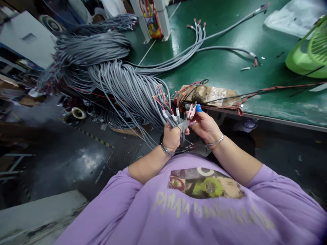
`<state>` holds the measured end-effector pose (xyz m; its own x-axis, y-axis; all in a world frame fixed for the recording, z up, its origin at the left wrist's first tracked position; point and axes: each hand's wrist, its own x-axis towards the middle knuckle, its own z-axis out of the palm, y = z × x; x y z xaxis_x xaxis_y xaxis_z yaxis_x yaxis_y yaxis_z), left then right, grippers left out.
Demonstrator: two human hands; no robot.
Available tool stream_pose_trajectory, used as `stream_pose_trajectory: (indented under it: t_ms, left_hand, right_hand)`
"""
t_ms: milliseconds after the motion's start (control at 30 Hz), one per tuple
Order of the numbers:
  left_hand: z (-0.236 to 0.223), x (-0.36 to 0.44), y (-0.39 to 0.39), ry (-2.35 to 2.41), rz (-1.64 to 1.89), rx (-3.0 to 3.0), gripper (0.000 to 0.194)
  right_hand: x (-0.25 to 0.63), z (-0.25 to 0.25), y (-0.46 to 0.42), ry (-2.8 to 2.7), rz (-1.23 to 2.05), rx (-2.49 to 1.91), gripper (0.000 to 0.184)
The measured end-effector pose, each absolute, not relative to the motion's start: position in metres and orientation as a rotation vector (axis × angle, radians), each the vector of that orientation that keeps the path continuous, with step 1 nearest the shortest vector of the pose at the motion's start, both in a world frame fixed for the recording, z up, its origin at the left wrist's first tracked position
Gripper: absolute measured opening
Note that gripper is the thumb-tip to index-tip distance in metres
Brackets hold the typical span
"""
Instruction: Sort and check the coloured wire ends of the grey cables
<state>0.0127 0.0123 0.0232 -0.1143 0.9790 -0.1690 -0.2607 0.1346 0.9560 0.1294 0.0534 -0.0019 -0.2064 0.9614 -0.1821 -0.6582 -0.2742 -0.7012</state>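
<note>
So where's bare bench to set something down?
Green bench, between the long gray cables where they fork, left of the plastic bag; also front right, between the red wire and the bench's front edge. Crowded: left, under the cable pile, and the front edge by the left hand and right hand, with loose wire ends and a wrapped lump.

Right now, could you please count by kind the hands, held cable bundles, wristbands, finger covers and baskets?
Hands: 2 (left hand, right hand)
Held cable bundle: 1
Wristbands: 2 (left wristband, right wristband)
Blue finger cover: 1
Green basket: 1
Total: 7
</note>
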Motion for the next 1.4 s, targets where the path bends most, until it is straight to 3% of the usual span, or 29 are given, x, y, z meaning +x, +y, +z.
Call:
stream_pose_trajectory:
  t_ms: [200, 367, 567, 800, 967, 1233, 1400]
  left_hand:
    - [0.024, 0.012, 0.010, 1.193, 1.292, 0.832, 0.039]
    - [0.024, 0.007, 0.007, 1.155, 1.301, 0.856, 0.036]
    - [0.015, -0.005, -0.003, 1.141, 1.261, 0.957, 0.037]
    - [0.009, -0.018, -0.002, 1.105, 1.033, 1.321, 0.026]
    - [0.017, -0.026, 0.006, 1.093, 0.781, 1.411, 0.021]
    - [0.018, -0.020, -0.005, 1.135, 1.072, 1.145, 0.033]
    - [0.018, -0.021, -0.003, 1.105, 1.012, 1.238, 0.030]
  right_hand:
    - [0.127, -0.004, 0.052, -0.675, 1.716, -0.772, 0.056]
    - [0.132, -0.003, 0.047, -0.513, 1.833, -0.731, 0.056]
    - [0.152, -0.009, 0.035, -0.743, 2.032, -0.782, 0.062]
    - [0.152, 0.004, 0.019, -0.976, 1.738, -0.843, 0.041]
    - [0.151, 0.010, 0.007, -1.129, 1.650, -0.860, 0.038]
    - [0.162, 0.000, -0.001, -1.041, 1.690, -0.957, 0.050]
    - [0.150, -0.006, -0.007, -0.942, 1.568, -0.972, 0.039]
